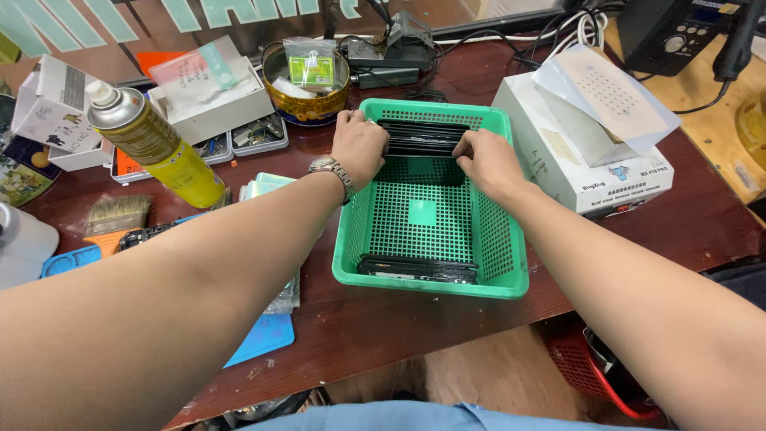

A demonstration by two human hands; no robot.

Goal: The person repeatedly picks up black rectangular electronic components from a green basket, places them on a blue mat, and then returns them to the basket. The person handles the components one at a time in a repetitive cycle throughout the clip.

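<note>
While both arms reach forward over the counter (383, 335), the left hand (359, 146) and right hand (488, 162) clasp opposite ends of a black stack of flat panels (421, 137), probably phone screens. It stands at the far end of a green basket (495, 239), long axis running left to right, equally near both hands.

Basket (511, 239) middle free; stacks (421, 137) endwise

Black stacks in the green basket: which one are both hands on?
The far stack, against the basket's back wall, between the left hand and right hand. The near stack lies untouched.
</note>
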